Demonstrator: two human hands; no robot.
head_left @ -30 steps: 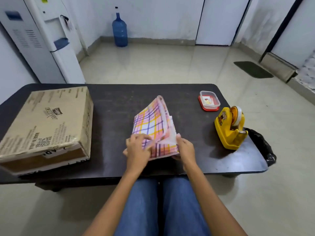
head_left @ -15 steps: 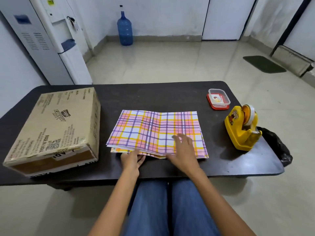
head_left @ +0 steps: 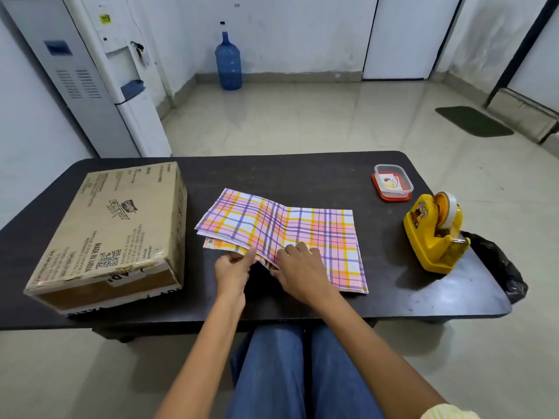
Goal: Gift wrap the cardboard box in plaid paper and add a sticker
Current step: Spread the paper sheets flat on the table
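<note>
change: a second ago the plaid paper (head_left: 281,234) was a narrow folded packet, half raised between both hands; it has since been opened one fold wider and lies across the middle of the table (head_left: 272,173), still several layers thick, with the near edge at the centre crease lifted off the surface.
left hand (head_left: 231,272): at the paper's near edge, just left of the crease, forefinger stretched to the lifted layers; i cannot tell whether it actually holds one.
right hand (head_left: 299,273): close beside the left, fingers bent on top of the paper by the crease; it appears to pinch the raised near edge, thumb hidden.
meaning for the task: judged from this, unfolding is only partly done; the sheet is still too small to go round the box, so wrapping has not begun.
cardboard box (head_left: 112,231): closed and bare, on the left of the table, apart from the paper, in the same place as before.
container (head_left: 393,184): small clear tub with a red rim, far right of the table, holding what looks like the sticker (head_left: 390,183); untouched.
tape dispenser (head_left: 432,240): yellow, near right, a tape roll loaded in it.
black bag (head_left: 496,267): at the table's right edge behind the dispenser; contents not visible.
</note>
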